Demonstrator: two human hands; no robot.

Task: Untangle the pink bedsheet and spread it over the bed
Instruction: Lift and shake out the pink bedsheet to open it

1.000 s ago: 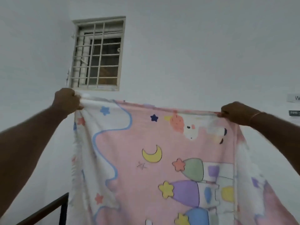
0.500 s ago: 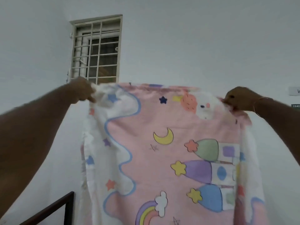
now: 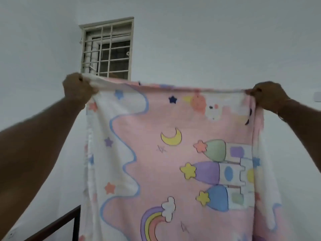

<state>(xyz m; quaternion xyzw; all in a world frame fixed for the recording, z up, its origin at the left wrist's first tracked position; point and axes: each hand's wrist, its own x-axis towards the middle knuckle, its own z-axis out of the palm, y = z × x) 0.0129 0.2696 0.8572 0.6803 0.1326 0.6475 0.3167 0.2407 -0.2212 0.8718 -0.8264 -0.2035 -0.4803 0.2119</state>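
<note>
sheet: hanging as a pink cotton bedsheet with cartoon print of moon, stars, rainbow and castle towers (image 3: 173, 162), raised in front of the white wall; lower part running out of frame, so landing spot unknown.
left hand (image 3: 78, 89): clenching the upper left corner, cloth bunched inside the fist.
right hand (image 3: 267, 95): pinching the upper right corner between thumb and fingers, thin bangle at the wrist.
top edge: pulling nearly taut between the two grips, sagging slightly toward the right.
side edges: folding inward on both sides, white margin doubled over; judging untangling mostly done but not complete.
bed: not showing, apart from a dark wooden frame rail (image 3: 57, 223) at lower left, probably part of it.
background: barred window with cream grille (image 3: 107, 51) sitting behind the left corner, clear of the cloth.
step in hand: judging as opening the sheet flat in the air before casting it over the bed.
doing it well: keeping both corners at equal height, moving the hands further apart to take the sag out, giving a short downward flick to drop the folded side margins open.
grip advice: shifting the left fist toward the true corner, bunched cloth likely hiding some width.
risk: losing the lighter right pinch during the flick; tightening it first.
aim: looking down at the mattress before the cast, nothing here confirming alignment.
</note>
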